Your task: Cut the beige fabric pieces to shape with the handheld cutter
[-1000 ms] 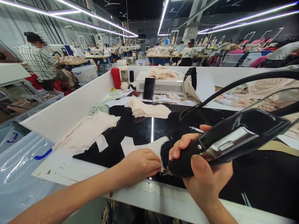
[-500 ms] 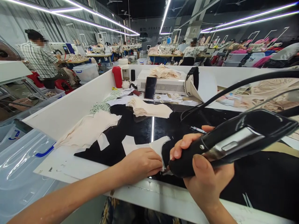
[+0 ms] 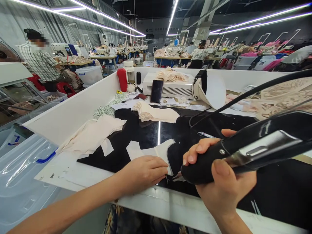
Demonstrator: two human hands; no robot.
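Observation:
On the black board (image 3: 148, 136) lies a cream fabric piece (image 3: 168, 151) with curved edges and a seam-like line across it. My left hand (image 3: 145, 171) covers its near part, fingers together and curled over the lower right edge, thumb hidden. In my right hand (image 3: 220, 174) is a black corded handheld tool (image 3: 243, 149) with a metal lever, its thin tip (image 3: 179, 177) pointing left. That tip stands just right of the fabric piece, apart from it. At upper left is a loose pile of cream fabric (image 3: 95, 133); farther back sits a neater stack (image 3: 156, 113).
Tweezers (image 3: 255, 207) lie at the near right, and a pen (image 3: 206, 135) beyond my right hand. A black cable (image 3: 234, 102) arcs across the right side. Behind stand a phone (image 3: 156, 91), a white vented box (image 3: 170, 86) and a red bottle (image 3: 122, 80).
My right hand has drawn the tool to the right, away from the fabric edge. My left hand has flattened somewhat over the piece and shifted slightly left.

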